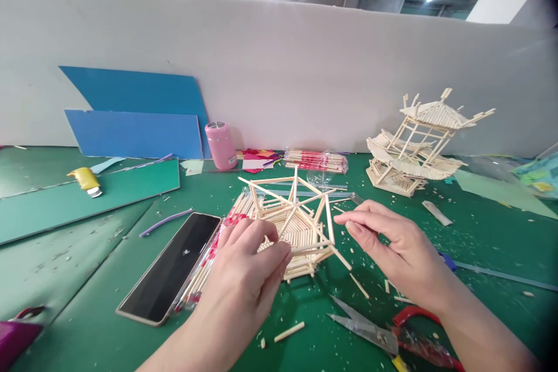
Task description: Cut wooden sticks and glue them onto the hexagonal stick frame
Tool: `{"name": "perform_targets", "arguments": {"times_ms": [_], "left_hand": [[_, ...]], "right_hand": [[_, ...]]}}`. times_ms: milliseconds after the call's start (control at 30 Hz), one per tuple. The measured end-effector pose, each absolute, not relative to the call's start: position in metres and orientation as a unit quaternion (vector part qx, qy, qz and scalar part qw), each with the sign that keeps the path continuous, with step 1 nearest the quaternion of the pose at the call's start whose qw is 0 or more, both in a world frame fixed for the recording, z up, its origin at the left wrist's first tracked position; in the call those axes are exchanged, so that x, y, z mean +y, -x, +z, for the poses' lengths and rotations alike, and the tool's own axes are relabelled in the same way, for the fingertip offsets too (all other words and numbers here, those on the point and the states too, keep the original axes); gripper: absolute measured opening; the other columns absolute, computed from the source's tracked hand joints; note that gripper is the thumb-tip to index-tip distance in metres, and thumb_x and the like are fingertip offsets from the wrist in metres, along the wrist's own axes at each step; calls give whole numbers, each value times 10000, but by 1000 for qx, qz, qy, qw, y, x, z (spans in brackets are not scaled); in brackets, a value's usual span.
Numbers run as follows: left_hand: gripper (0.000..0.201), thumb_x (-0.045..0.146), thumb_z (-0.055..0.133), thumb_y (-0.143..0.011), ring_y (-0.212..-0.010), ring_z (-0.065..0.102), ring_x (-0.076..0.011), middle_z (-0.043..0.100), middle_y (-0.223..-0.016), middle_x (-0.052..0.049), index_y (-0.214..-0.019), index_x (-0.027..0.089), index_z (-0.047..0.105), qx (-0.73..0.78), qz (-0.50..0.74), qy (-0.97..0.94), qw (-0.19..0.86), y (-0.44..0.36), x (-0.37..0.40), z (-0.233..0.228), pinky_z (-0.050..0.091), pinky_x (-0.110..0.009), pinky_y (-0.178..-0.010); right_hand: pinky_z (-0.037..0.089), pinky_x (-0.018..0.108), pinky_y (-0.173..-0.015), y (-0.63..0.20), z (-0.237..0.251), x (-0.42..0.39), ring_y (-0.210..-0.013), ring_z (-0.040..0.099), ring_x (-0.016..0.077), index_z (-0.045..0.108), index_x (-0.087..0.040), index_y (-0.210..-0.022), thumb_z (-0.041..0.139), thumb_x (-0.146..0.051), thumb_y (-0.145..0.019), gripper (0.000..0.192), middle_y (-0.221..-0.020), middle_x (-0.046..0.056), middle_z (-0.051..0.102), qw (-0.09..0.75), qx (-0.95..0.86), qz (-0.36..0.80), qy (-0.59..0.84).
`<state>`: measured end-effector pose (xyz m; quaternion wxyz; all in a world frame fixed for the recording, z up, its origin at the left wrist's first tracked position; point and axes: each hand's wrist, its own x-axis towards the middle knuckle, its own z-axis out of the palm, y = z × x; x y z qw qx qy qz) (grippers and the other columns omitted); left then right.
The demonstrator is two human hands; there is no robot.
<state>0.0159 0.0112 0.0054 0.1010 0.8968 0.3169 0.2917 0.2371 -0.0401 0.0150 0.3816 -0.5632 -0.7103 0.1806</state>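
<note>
A many-sided frame of pale wooden sticks (296, 206) stands on the green table, with rings of sticks layered inside it. My left hand (250, 261) is at its near left side, thumb and forefinger closed on a stick of the frame; the fingertips partly hide the grip. To the right of the frame, my right hand (387, 241) has thumb and forefinger pinched together close to a corner post. Whatever is between those fingertips is too small to make out.
Open scissors (366, 325) lie near my right forearm. A phone (172, 267) and bagged sticks (203, 264) are at left. Behind stand a pink flask (221, 145), more packed sticks (316, 160) and a tiered stick pavilion (421, 151). A yellow glue bottle (85, 179) lies far left.
</note>
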Motion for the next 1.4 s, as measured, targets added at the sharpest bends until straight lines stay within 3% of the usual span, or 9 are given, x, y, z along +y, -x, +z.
{"name": "perform_targets", "arguments": {"times_ms": [267,700,1000,1167,1400], "left_hand": [[175,103,465,-849,-703,468,-148,479,-871,-35,-821,198,608,313,293,-894,127,-13,10,4,396,-266,-578],[188,128,459,-859,-682,492,-132,490,-855,-36,-814,186,632,322,264,-894,165,-12,14,7,410,-249,-570],[200,122,467,-859,-681,487,-132,492,-819,-32,-849,180,658,318,270,-890,183,-12,16,10,427,-248,-569],[176,114,487,-850,-710,517,-142,507,-832,-39,-899,176,644,321,275,-883,204,-8,15,6,455,-266,-603],[207,96,531,-821,-786,569,-159,591,-890,-59,-990,173,624,323,298,-869,229,-2,13,1,489,-287,-692]], "right_hand": [[415,209,-762,-235,6,-52,-871,510,88,554,-272,-1066,545,-273,-842,224,-965,-19,535,337,-715,223,571],[414,224,-772,-233,7,-53,-894,508,99,529,-282,-1099,526,-252,-850,250,-990,-11,531,331,-725,214,565],[425,304,-663,-212,7,-39,-769,465,152,633,-215,-958,534,-199,-826,166,-801,22,471,334,-766,78,543],[409,281,-570,-208,3,-33,-702,439,148,676,-224,-882,504,-219,-855,174,-735,20,450,319,-777,52,540],[404,290,-589,-211,3,-35,-707,429,148,667,-206,-879,512,-211,-858,157,-737,21,448,316,-778,57,539]]}}
